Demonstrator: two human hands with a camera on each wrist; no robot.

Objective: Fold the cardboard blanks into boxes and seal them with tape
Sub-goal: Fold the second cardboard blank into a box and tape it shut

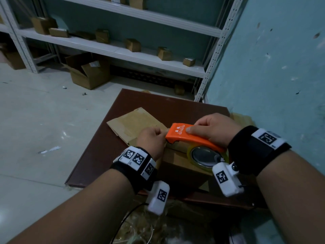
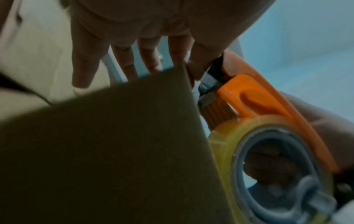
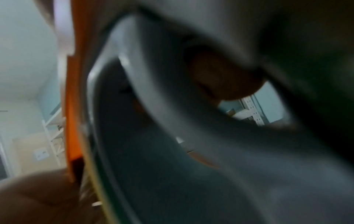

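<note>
A brown cardboard box (image 1: pixel 177 166) stands on the dark brown table (image 1: pixel 98 155). On its top lies an orange tape dispenser (image 1: pixel 190 136) with a clear tape roll (image 1: pixel 202 156), gripped by my right hand (image 1: pixel 198 127). My left hand (image 1: pixel 158 133) rests at the dispenser's front end. In the left wrist view its fingers (image 2: pixel 126 60) reach straight down behind the box (image 2: pixel 114 151), with the thumb beside the dispenser (image 2: pixel 258 103) blade. Flat cardboard blanks (image 1: pixel 137 125) lie just beyond. The right wrist view is blurred, showing only the orange frame (image 3: pixel 70 106) and grey hub.
A white shelving rack (image 1: pixel 112 48) holding several small boxes stands behind the table. An open carton (image 1: pixel 88 71) sits on the floor at its foot. A teal wall (image 1: pixel 263 67) is close on the right. Straw-like packing (image 1: pixel 149 226) lies below the table's near edge.
</note>
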